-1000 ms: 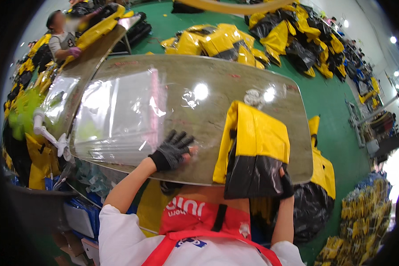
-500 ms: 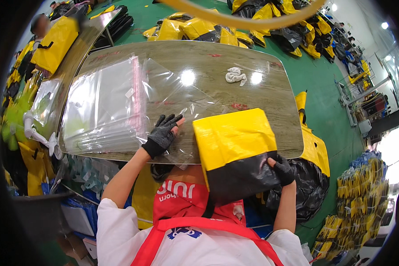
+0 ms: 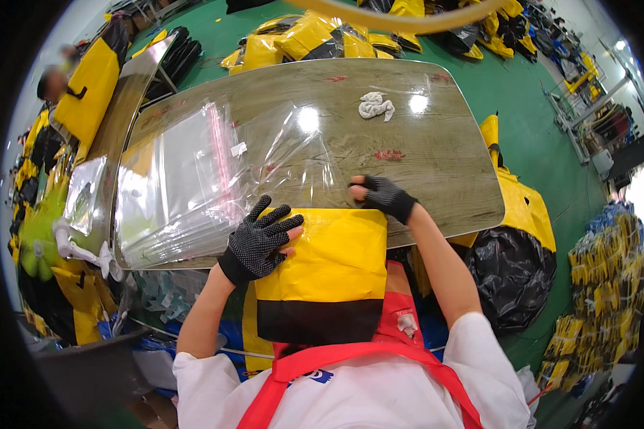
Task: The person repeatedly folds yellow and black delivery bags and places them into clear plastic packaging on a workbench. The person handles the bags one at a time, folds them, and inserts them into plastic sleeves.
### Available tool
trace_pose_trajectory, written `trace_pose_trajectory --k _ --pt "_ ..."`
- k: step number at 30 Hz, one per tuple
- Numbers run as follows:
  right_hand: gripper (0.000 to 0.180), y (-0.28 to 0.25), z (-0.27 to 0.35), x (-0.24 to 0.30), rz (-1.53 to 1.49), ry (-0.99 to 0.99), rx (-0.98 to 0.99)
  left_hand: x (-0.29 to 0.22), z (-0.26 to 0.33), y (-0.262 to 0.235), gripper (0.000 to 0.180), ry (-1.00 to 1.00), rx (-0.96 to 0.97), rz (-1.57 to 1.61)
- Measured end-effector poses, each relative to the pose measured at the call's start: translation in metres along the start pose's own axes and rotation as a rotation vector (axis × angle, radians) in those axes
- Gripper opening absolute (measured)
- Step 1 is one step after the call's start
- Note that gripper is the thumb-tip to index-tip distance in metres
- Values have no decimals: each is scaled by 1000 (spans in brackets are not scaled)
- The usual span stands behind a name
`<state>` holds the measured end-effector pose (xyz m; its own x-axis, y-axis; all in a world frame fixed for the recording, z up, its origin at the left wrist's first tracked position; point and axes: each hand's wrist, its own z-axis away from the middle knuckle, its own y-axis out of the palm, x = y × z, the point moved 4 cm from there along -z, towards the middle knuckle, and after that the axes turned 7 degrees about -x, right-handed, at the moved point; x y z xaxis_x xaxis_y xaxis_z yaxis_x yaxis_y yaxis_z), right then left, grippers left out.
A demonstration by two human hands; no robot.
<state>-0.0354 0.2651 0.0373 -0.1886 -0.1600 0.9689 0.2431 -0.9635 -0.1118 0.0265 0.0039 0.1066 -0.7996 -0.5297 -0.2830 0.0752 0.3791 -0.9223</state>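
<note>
Head view: the folded bag (image 3: 329, 261), yellow with a black band toward the person, lies at the near edge of the surface (image 3: 444, 182), its lower part reaching past that edge in front of the red apron (image 3: 401, 304). The left hand (image 3: 260, 239), in a dotted black glove with bare fingertips, is spread over the bag's upper left part, pressing flat rather than grasping. The right hand (image 3: 383, 194), gloved likewise, is at the bag's top right corner with fingers bent; whether it grips anything, one cannot tell. A loose film (image 3: 300, 154) spreads across the surface beyond the bag, next to a stack of plastic sleeves (image 3: 172, 179) on the left. A white cloth (image 3: 376, 106) lies near the far edge. At the upper left, a co-worker is beside another yellow bag (image 3: 89, 93); more bags (image 3: 300, 39) are heaped on the green floor (image 3: 533, 143).
</note>
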Motion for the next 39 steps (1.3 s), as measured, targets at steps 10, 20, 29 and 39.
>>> trace_pose_trajectory --k 10,20,29,39 --pt "18 -18 95 -18 -359 150 -164 0 25 11 50 -209 -133 -11" --pt "28 17 145 -58 396 -170 -780 25 58 67 67 -940 -371 1442" --pt "37 -27 148 -64 57 -68 -621 19 56 78 35 -1091 -341 1307" --pt "61 26 218 -47 -581 122 -81 -74 130 126 60 -1038 -146 1419"
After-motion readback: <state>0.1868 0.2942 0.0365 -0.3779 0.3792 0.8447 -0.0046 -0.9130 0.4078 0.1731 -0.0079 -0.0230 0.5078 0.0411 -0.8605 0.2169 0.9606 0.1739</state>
